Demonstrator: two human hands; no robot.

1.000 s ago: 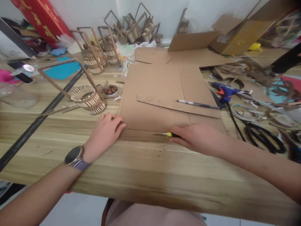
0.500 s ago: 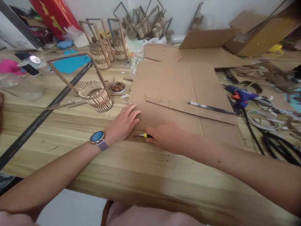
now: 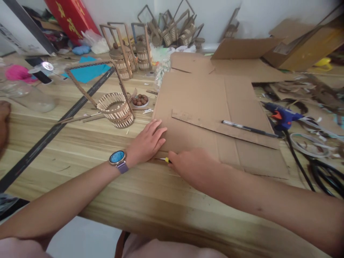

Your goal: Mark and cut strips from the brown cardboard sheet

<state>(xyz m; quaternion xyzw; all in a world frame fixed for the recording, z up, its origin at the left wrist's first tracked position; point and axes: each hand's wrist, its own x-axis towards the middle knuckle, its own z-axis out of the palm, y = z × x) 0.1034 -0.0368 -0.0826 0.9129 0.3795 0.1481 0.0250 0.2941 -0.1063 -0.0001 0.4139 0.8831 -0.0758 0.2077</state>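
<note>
My left hand (image 3: 146, 141) lies open with its fingers spread on the left corner of a large flat cardboard sheet (image 3: 192, 91). My right hand (image 3: 190, 163) is closed around a utility knife (image 3: 167, 160) with a yellow and black handle. Its thin blade points left, close to the sheet's near edge, just below my left palm. Whether the blade touches the cardboard I cannot tell. A narrow cardboard strip (image 3: 199, 123) lies across the sheet, with a pen (image 3: 248, 128) on top of it.
Left of the sheet stands a small handled basket (image 3: 115, 111) beside a bowl of brown balls (image 3: 140, 100). A blue glue gun (image 3: 285, 116) and its black cable lie right. Finished baskets (image 3: 120, 62) line the back. Another person's hand (image 3: 4, 122) shows at the left edge.
The view has shifted slightly, so everything sits farther right. My right hand with the knife has moved a little left along the cardboard's near edge. My left hand stays in place.
</note>
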